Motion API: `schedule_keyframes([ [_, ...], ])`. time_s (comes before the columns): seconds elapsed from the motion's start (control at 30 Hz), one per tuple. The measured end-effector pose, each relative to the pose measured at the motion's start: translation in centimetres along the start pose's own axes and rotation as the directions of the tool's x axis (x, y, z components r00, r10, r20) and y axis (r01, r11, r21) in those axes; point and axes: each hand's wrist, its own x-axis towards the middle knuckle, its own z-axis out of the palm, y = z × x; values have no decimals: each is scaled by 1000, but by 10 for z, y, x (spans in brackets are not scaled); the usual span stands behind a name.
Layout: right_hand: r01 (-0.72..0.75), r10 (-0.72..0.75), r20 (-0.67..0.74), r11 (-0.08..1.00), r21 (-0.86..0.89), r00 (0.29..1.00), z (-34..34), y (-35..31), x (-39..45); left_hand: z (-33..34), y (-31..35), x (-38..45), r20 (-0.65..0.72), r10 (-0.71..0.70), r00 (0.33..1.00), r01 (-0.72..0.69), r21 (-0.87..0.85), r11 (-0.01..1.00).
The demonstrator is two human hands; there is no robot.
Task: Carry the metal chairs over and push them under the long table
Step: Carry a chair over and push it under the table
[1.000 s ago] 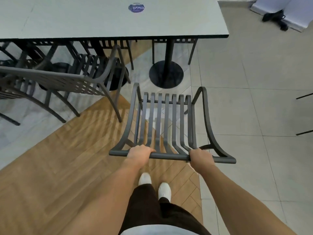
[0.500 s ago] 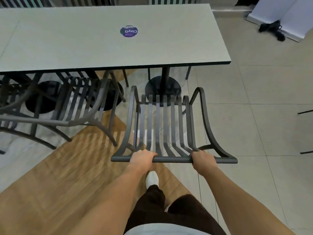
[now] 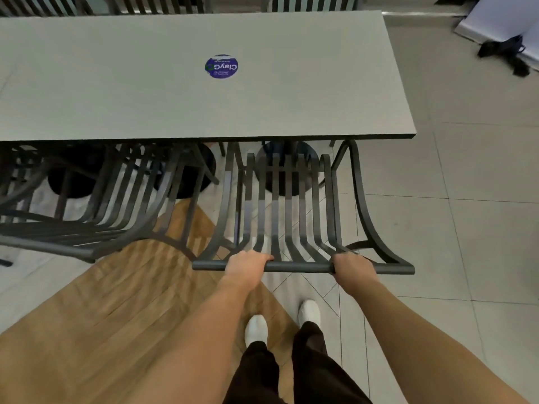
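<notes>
1. Left hand (image 3: 248, 265) curled over the top rail of a dark grey slatted metal chair (image 3: 280, 211), knuckles up, fingers wrapped round the bar, left of its middle.
2. Right hand (image 3: 351, 268) grips the same rail toward its right end, fingers wrapped over the far side.
3. The chair faces away from the person. Its front edge sits beneath the near edge of the long table (image 3: 116, 91); backrest and rear part of the armrests are outside the table edge.
4. Black round pedestal base (image 3: 309, 161) of the table is seen through the chair's slats, straight ahead under the tabletop.
5. A second chair (image 3: 96, 211) of the same make stands just beside on the left, its front likewise under the table edge. Further dark chair frames show under the table at far left; blurred, count unclear.
6. Tabletop pale grey with a dark edge; a round blue sticker (image 3: 221, 66) lies on it, lettering upside down from here.
7. Floor: wood-pattern herringbone patch under the person, pale tiles to the right.
8. Two white shoes (image 3: 256, 329) and dark trousers visible below the arms.
9. Black item (image 3: 507, 53) on the floor at far right, by a white panel; cannot tell what.
</notes>
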Motion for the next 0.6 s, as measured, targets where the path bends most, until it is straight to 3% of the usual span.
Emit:
schedule_keyframes([
  [0.27,39,-38,-45,999,14,998,-26,16,31,-26,11,28,1,-56,998,56,-14,998],
  [0.6,31,-56,81,958,283,995,-43,40,22,-36,15,23,22,-30,999,34,-237,971],
])
